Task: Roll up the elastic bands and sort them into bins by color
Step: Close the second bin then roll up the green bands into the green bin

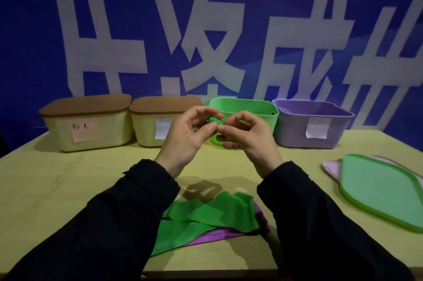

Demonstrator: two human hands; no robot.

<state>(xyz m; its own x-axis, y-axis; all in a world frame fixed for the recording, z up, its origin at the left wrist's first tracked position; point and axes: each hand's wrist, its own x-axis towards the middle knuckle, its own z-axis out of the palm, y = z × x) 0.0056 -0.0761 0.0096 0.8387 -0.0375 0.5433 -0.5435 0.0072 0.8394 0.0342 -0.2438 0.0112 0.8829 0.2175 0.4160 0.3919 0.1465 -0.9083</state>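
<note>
Two hands meet above the surface (68, 189), raised in front of the green bin (263, 110). The left hand (187, 134) and right hand (247, 136) both have curled fingers, and their fingertips pinch a small bit of green band (214, 120) between them. It looks like the start or the tight end of a roll, held up close so the fingers can turn it; how much is wound I cannot tell, since the hands hide most of it.

A loose pile lies on the surface near the person, between the dark sleeves: crumpled green bands (206, 214) on top, a purple band (219, 235) showing beneath at the lower and right edges. Whether the pinched piece joins that pile is not visible.

Four bins stand in a row at the back. The two cream bins, left (89, 129) and next (151, 129), have brown lids on and paper labels. The green bin and the purple bin (313, 129) are open, probably because those are the colours in hand. Their lids sit aside at the right, the green lid (380, 191) overlapping a pink-purple lid (332, 166), clear of the working space.

Judging by this, a green roll is being formed, and the open green bin just behind the hands is its likely home.
</note>
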